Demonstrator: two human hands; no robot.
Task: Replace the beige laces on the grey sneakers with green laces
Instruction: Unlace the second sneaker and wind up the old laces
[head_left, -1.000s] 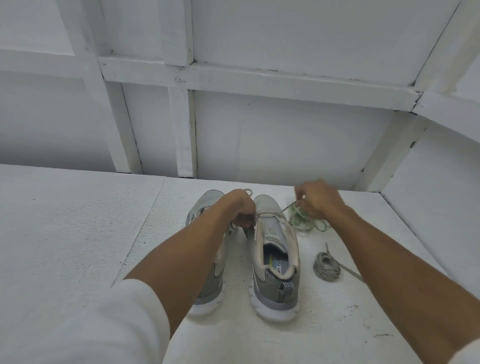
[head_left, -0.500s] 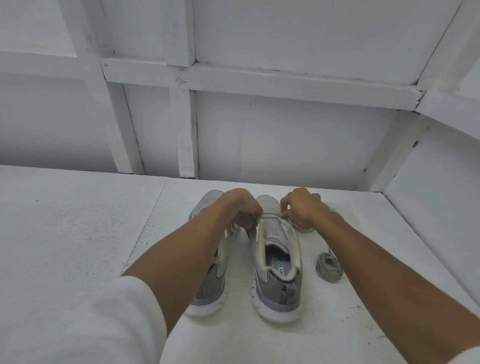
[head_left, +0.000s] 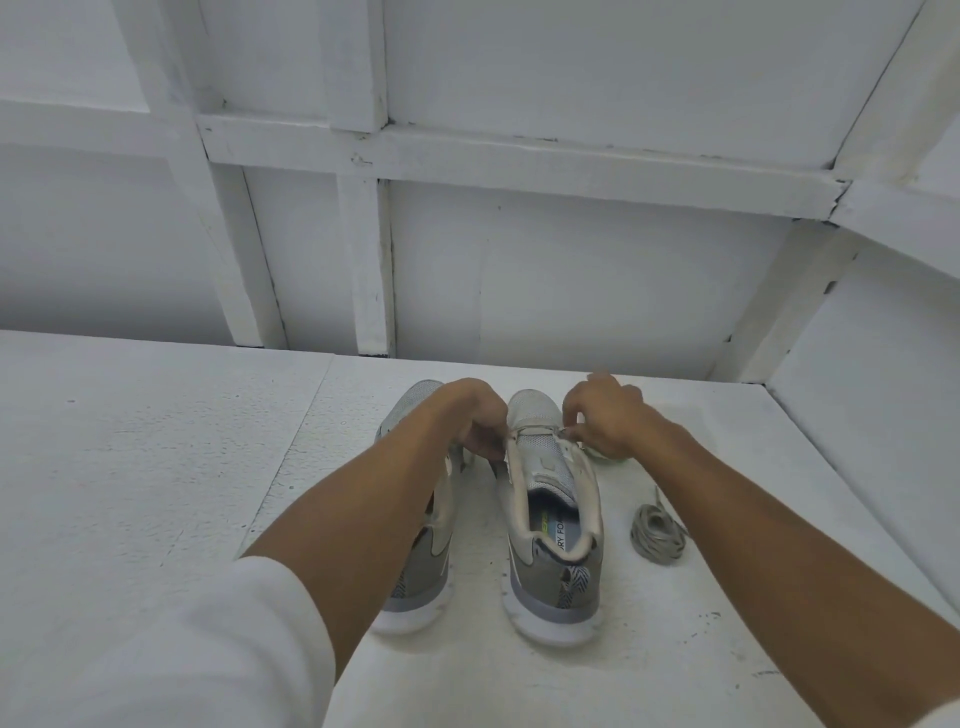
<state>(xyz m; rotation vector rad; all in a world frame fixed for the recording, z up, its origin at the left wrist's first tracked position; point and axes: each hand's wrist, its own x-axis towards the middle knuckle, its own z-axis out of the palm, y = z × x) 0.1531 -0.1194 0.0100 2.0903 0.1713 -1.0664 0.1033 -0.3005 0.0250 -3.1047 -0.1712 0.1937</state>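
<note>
Hands pinched one lace (head_left: 535, 430) across the right sneaker's (head_left: 551, 525) toe-end eyelets: left hand (head_left: 480, 426) at 10 o'clock, right hand (head_left: 608, 421) at 2. Beige lace coil (head_left: 657, 532) lay at sneaker's 3 o'clock.

Centre of frame: grey sneakers (head_left: 550, 519) are showing white soles (head_left: 550, 626), beige collars (head_left: 519, 499) and black-and-white zigzag heel patches (head_left: 574, 584). To their right, a grey-beige lace coil (head_left: 655, 532) is lying below a pale green lace (head_left: 605, 457). The table (head_left: 156, 441) and wall (head_left: 571, 291) are appearing white.
</note>
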